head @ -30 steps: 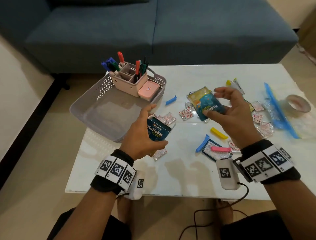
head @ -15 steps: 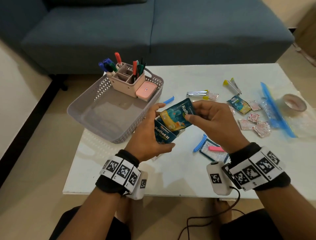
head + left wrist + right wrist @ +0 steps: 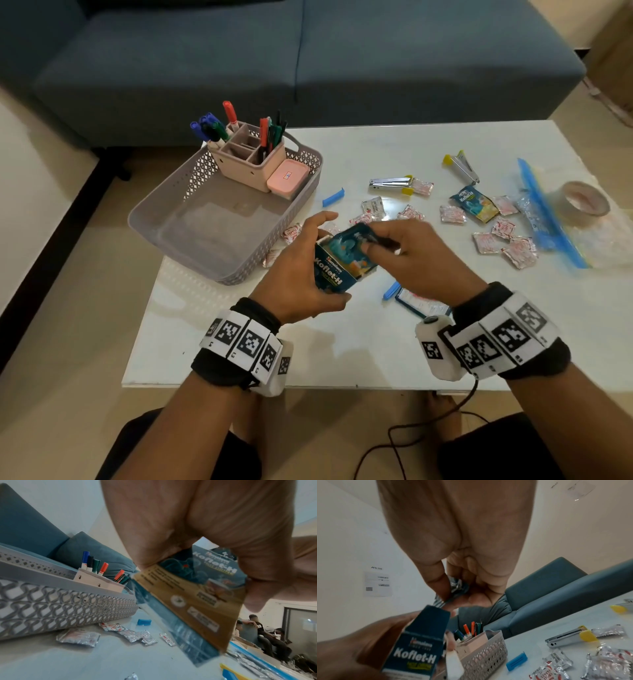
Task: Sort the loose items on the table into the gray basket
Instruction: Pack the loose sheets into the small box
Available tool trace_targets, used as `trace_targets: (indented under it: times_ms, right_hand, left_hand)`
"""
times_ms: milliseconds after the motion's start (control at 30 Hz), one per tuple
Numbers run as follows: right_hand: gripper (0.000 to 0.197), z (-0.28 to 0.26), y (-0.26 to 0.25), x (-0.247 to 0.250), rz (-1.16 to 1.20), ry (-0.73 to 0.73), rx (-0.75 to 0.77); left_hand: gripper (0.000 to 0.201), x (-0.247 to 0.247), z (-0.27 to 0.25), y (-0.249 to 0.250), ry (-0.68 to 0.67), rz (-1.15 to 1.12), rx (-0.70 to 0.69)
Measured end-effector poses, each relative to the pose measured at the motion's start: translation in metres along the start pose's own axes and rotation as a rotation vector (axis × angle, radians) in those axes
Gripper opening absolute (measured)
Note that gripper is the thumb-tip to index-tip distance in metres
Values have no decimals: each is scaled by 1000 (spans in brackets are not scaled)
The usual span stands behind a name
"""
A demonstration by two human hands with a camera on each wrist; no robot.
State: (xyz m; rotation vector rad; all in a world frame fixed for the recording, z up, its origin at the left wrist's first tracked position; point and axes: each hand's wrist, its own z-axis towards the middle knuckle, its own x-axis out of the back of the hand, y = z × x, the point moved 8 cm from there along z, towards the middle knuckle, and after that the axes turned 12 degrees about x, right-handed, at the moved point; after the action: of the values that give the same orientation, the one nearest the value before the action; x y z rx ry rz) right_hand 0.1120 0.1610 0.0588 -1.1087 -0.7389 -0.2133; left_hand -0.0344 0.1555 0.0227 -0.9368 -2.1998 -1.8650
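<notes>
My left hand (image 3: 329,257) grips a dark blue Koflet-H box (image 3: 327,277) above the table's front, just right of the gray basket (image 3: 147,212). The box top is open. My right hand (image 3: 371,241) pinches a blue and yellow sachet (image 3: 346,250) whose lower part sits inside the box's open top. In the right wrist view the thumb and fingers pinch the sachet's crimped end (image 3: 457,588) over the box (image 3: 416,649). The left wrist view shows the box (image 3: 188,601) in my palm beside the basket wall (image 3: 60,608).
The basket holds a pink organizer with markers (image 3: 250,161) and a small pink case (image 3: 287,178). Loose on the table: several silver-red sachets (image 3: 503,240), another blue sachet (image 3: 474,202), two yellow-tipped metal tools (image 3: 394,181), blue clips (image 3: 333,197), a zip bag (image 3: 548,219), a tape roll (image 3: 585,202).
My right hand carried the blue and yellow sachet leftward from over the table to the box in my left hand, and now has it partway inside the open top.
</notes>
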Motion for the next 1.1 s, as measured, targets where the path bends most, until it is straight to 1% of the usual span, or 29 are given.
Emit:
trace_targets:
  times_ms: [33, 67, 100, 133, 167, 267, 300, 333, 367, 400, 467, 533, 600, 667, 733, 800, 867, 933, 1000, 1033, 1067, 1100]
  right_hand:
    - [13, -1, -2, -8, -19, -39, 15]
    - [17, -2, -3, -15, -42, -59, 24]
    - [25, -4, -4, -19, -50, -52, 27]
    - [31, -5, -3, -19, -44, -19, 21]
    - [32, -7, -2, -14, -29, 31, 15]
    - [22, -16, 17, 17, 51, 217, -70]
    - [17, -22, 32, 30, 53, 269, -115]
    - [15, -30, 48, 43, 13, 288, -163]
    - [16, -40, 65, 53, -63, 269, -211]
    - [15, -51, 83, 61, -161, 216, -263]
    - [16, -73, 115, 62, -327, 42, -361]
    - [23, -91, 136, 48, -386, -138, -426]
    - [28, -98, 144, 33, -405, -239, -456]
    - [26, -100, 145, 24, -440, -256, -446]
    - [16, -99, 144, 25, -461, -243, -418]
    - [14, -100, 142, 40, -437, -171, -391]
    - [20, -106, 143, 66, -477, -77, -411]
    - [29, -113, 143, 87, -590, -44, -438]
    - [41, -113, 137, 90, -604, -22, -425]
    - [45, -109, 133, 83, -573, -27, -414]
    - [48, -106, 130, 71, -554, -70, -416]
    - [53, -103, 128, 54, -563, -159, -432]
  left_hand:
    - [109, -3, 0, 1, -9, 21, -2]
    - [108, -5, 1, 2, -14, 40, -7]
    - [107, -6, 1, 2, -12, 45, -11]
    - [105, -6, 2, 0, -2, 40, -12]
    - [104, -5, 3, 0, 9, 23, -10]
    - [98, -2, 5, -2, 41, -35, 4]
    - [96, -1, 5, -3, 49, -47, 8]
    - [94, -1, 6, -3, 53, -55, 9]
    - [93, -1, 6, -4, 56, -60, 10]
    - [92, -1, 7, -5, 61, -67, 10]
    - [90, 3, 8, -6, 85, -96, 11]
    - [87, 6, 10, -6, 121, -141, 4]
    - [85, 7, 12, -5, 160, -209, -6]
    - [84, 5, 13, -3, 200, -265, -3]
    - [83, 1, 15, 1, 237, -279, 9]
    - [79, -2, 16, 5, 258, -315, 13]
    - [76, -7, 18, 9, 264, -349, 10]
    - [75, -14, 20, 12, 253, -371, 12]
    - [75, -22, 21, 15, 229, -384, 7]
    - [75, -25, 22, 15, 220, -379, 5]
    - [76, -29, 24, 16, 211, -371, 1]
    - [77, -32, 25, 17, 204, -361, -2]
